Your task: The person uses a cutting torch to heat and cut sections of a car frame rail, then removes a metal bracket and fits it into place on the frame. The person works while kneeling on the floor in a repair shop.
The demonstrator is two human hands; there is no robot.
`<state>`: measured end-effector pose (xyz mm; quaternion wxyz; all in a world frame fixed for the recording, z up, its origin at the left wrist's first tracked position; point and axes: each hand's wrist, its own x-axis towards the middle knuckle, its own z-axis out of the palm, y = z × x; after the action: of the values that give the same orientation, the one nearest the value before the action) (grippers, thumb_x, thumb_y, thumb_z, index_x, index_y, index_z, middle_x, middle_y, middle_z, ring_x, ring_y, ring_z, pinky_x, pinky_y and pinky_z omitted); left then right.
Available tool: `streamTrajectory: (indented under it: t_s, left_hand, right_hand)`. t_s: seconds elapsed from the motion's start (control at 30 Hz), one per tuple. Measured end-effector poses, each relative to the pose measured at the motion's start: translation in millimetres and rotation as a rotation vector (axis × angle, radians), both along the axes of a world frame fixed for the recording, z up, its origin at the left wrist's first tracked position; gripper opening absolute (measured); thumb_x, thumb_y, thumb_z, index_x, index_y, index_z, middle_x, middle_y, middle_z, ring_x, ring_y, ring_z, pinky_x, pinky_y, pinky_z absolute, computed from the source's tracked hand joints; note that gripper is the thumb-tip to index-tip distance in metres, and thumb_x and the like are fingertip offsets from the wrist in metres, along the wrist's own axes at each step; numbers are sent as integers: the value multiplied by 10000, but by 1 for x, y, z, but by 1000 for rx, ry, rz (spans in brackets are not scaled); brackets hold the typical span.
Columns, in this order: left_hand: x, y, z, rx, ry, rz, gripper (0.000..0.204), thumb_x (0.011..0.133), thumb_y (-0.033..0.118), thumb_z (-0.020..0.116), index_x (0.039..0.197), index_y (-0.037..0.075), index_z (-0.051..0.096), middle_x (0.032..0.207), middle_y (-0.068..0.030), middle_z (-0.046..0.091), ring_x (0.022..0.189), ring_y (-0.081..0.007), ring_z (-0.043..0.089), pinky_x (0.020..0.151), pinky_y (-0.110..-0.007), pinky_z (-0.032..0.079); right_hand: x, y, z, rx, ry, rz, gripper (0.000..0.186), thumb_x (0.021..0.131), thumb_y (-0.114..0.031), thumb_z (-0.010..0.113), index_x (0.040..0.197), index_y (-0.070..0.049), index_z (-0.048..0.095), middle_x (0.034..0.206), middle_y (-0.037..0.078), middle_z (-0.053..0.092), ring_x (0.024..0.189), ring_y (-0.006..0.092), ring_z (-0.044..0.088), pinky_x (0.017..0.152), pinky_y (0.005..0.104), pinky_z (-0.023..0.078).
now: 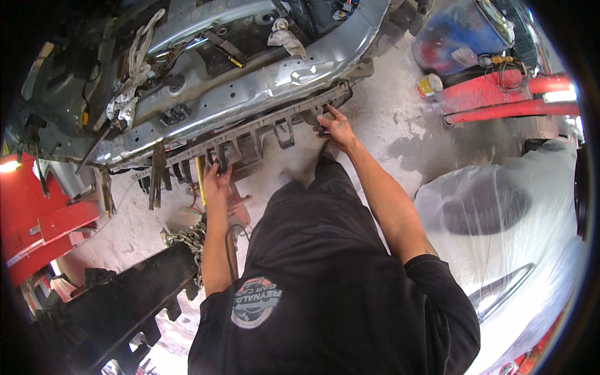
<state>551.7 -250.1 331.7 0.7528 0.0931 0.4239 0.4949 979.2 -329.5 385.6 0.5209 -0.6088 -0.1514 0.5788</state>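
A long dark plastic strip (284, 114) with brackets and tabs runs along the lower edge of a bare grey metal car body (250, 87). My left hand (216, 181) is closed round a dark tab hanging from the strip's left half. Near the strip's right end, my right hand (338, 129) is bent inward, its fingers curled at the strip and a small dark piece between them. Whether that piece belongs to the strip I cannot tell. Part of each grip is hidden behind the fingers.
Rags (285, 39) and a yellow-and-black tool (232, 57) lie on the body. A blue drum (459, 37), a can (429, 85) and red equipment (484, 100) stand right, above a plastic-covered object (500, 206). At lower left are a black slotted beam (125, 306) and a chain (190, 240).
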Motion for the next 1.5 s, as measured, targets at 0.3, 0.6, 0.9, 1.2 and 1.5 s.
streamTrajectory:
  t_s: [0.3, 0.6, 0.9, 1.2, 1.5]
  left_hand:
    - [-6, 1, -12, -18, -31, 21, 564, 894, -78, 569, 1388, 169, 452, 1258, -93, 609, 1140, -331, 623, 964, -596, 518]
    - [10, -6, 13, -16, -5, 74, 456, 896, -50, 574, 1310, 138, 533, 1227, -61, 604, 1184, -282, 575, 1042, -606, 447]
    - [12, -14, 21, 32, -13, 116, 443, 882, -34, 578, 1299, 109, 536, 1223, -64, 603, 1153, -269, 587, 1053, -582, 441]
    - [11, -4, 19, 58, -18, 161, 594, 902, -8, 583, 1466, 77, 417, 1166, -75, 625, 1042, -246, 641, 915, -568, 519]
    - [16, 7, 20, 41, -13, 190, 585, 921, 14, 571, 1480, 64, 404, 1233, -69, 612, 1055, -252, 639, 876, -510, 549]
  right_hand:
    - [-3, 0, 1, -9, -3, -21, 843, 932, -190, 703, 1576, -20, 187, 1124, 128, 680, 885, 233, 692, 709, 398, 587]
    - [-7, -1, 15, -9, 4, 40, 766, 966, -183, 648, 1572, -40, 201, 1200, 174, 656, 958, 269, 683, 801, 436, 579]
    - [-7, 3, 17, -42, -11, 89, 761, 976, -212, 641, 1575, -47, 201, 1219, 165, 641, 1009, 290, 673, 844, 464, 558]
    - [-6, 6, 16, -48, -19, 134, 834, 957, -259, 672, 1582, -37, 167, 1397, 186, 528, 1163, 311, 611, 907, 474, 538]
    - [-10, 8, 21, -77, -43, 140, 880, 944, -291, 691, 1583, -37, 142, 1391, 205, 532, 1144, 351, 625, 903, 480, 551]
